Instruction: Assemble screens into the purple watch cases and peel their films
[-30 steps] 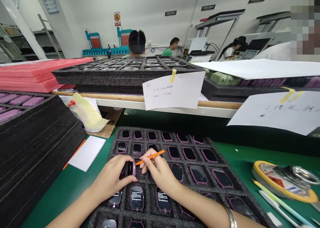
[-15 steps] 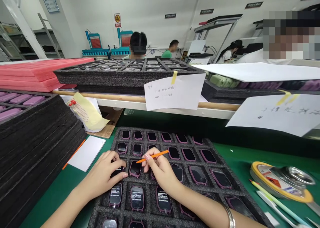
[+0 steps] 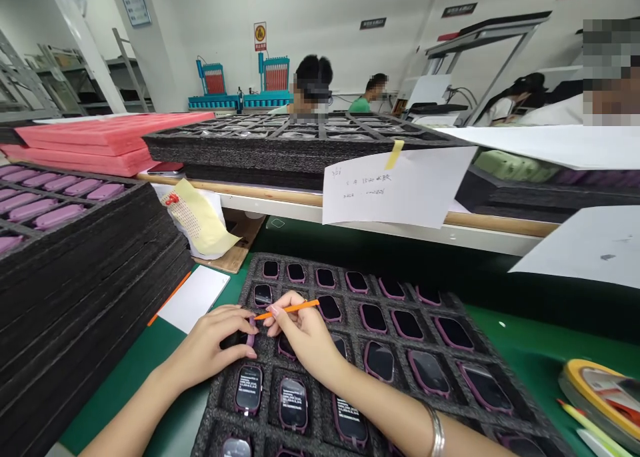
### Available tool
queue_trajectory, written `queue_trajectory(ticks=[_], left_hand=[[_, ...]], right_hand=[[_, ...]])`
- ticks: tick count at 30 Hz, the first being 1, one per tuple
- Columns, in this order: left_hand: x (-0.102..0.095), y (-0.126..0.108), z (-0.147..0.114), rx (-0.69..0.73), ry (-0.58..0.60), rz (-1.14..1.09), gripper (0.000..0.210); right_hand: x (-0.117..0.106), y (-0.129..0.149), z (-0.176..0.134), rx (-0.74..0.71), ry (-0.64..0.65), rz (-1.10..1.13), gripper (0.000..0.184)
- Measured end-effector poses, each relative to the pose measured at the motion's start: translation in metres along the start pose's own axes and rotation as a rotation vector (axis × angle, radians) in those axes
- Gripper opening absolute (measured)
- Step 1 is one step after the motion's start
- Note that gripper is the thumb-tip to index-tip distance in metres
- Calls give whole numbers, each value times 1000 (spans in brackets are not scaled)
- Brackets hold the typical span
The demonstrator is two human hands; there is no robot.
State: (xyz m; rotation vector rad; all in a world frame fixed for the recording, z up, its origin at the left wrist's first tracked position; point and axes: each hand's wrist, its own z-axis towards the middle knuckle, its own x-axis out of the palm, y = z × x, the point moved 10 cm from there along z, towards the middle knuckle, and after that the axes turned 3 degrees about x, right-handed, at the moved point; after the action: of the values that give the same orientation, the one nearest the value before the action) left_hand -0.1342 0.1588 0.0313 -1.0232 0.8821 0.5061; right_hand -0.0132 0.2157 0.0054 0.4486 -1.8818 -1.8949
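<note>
My left hand [image 3: 213, 343] pinches a purple-framed smartwatch [image 3: 251, 333] between thumb and fingers. The watch is tipped on its edge, its purple side facing up, at the left of a dark foam tray [image 3: 214, 403]. In my right hand [image 3: 303, 330] is a thin orange stick [image 3: 300, 306], held like a pen. Its pointed end is at the upper end of that watch; whether it touches is too small to tell. Other watches lie face up in the tray's pockets, among them one with lit white text [image 3: 249, 389] just below my left hand.
Stacked black foam trays [image 3: 100, 270] rise on the left. A shelf edge [image 3: 280, 203] crosses ahead, with a hanging paper note [image 3: 390, 193]. A white pad [image 3: 195, 300] lies left of the tray, a yellow tape roll [image 3: 580, 383] at right. Co-workers sit beyond the shelf.
The view has swung left. The watch under my left hand has gone from lying with its screen up to standing on edge. The orange stick's tip has moved from the neighbouring watch to this one.
</note>
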Motion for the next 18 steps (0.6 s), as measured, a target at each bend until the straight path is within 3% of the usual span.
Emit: queue_trajectory(ticks=[8,18], left_hand=[[-3,12,-1,-118,-65,-44,40],[-1,12,-2,-124,-60,-53,36]], right_hand=[[5,-11,-3,19,33,-50,46],[7,-11,-2,8,47,-102,39]])
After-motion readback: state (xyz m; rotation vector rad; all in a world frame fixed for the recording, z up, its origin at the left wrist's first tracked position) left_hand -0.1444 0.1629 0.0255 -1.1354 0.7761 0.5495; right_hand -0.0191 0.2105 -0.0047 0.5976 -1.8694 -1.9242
